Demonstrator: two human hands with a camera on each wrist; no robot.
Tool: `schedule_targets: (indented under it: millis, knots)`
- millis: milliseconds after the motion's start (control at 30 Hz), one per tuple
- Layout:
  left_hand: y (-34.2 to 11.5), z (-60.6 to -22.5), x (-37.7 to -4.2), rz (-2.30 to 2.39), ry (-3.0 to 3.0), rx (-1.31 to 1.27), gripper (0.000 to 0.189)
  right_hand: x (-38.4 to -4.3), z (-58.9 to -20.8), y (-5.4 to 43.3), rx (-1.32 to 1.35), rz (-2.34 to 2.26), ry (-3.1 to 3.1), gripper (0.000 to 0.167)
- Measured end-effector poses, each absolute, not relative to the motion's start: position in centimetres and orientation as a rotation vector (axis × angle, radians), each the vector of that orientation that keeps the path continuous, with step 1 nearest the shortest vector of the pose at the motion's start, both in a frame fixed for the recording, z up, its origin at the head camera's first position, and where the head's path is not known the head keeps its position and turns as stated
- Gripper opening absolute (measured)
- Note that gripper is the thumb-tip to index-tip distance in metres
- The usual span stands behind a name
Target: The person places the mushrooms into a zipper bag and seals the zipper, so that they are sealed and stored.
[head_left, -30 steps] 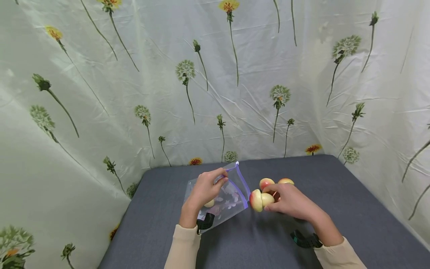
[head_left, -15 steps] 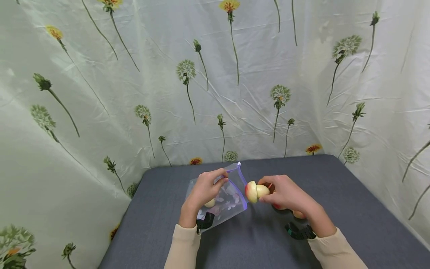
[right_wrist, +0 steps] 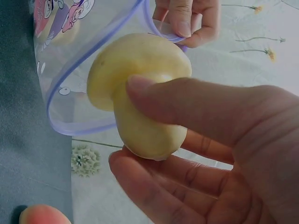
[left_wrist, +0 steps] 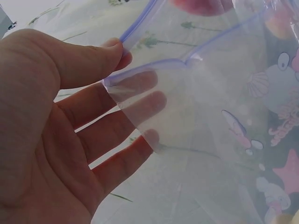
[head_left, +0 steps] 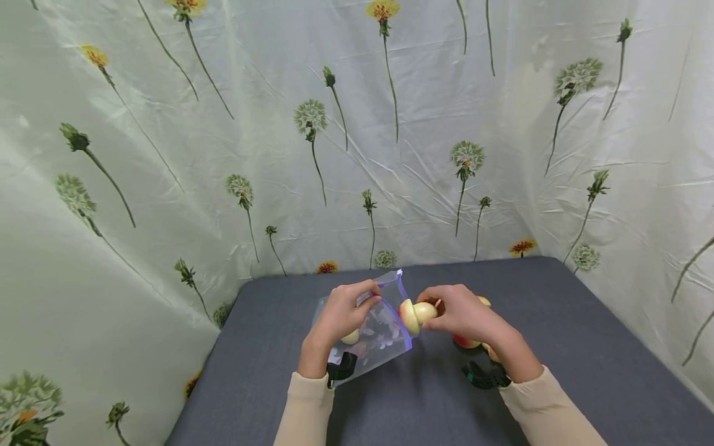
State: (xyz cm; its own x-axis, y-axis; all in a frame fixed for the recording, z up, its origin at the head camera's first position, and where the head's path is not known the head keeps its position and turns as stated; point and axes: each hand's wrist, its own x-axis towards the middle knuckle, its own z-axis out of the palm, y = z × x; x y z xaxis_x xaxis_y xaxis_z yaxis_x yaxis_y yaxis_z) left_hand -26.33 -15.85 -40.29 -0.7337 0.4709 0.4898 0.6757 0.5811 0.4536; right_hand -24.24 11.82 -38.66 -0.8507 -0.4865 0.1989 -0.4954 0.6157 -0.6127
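Note:
My left hand (head_left: 341,313) pinches the purple-edged mouth of a clear zip bag (head_left: 385,331) between thumb and index finger. The bag's mouth gapes toward the right, and sea-creature prints show on its plastic (left_wrist: 275,79). A pale toy mushroom (head_left: 350,337) lies inside it, partly hidden by the left wrist. My right hand (head_left: 468,314) grips another toy mushroom (right_wrist: 140,60) by its thick cream stem, thumb on top and fingers beneath. Its cap, yellow with a red side, points left and stands at the bag's purple rim (right_wrist: 81,65).
More toy mushrooms lie on the dark grey table (head_left: 251,371) behind and under the right hand, among them a red-capped one (head_left: 465,341) and a yellowish one (head_left: 484,301). A flower-printed curtain (head_left: 357,155) surrounds the table's back and sides.
My right hand has lifted the mushroom from beside the others and carried it left to the bag's mouth. The left hand has kept its pinch, nearly still.

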Motion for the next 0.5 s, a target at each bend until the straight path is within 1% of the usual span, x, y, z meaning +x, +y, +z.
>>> schedule_targets:
  millis: [267,500]
  knots:
    - [-15.9,-40.3,-26.3,-0.911,-2.516,-0.921,0.004,-24.9,-38.9,10.8,0.950,1.040,-2.786,0.038]
    - [-15.9,-40.3,-26.3,-0.945,-2.503,-0.931,0.003,-25.2,-39.2,10.1,0.995,1.015,-2.785,0.038]
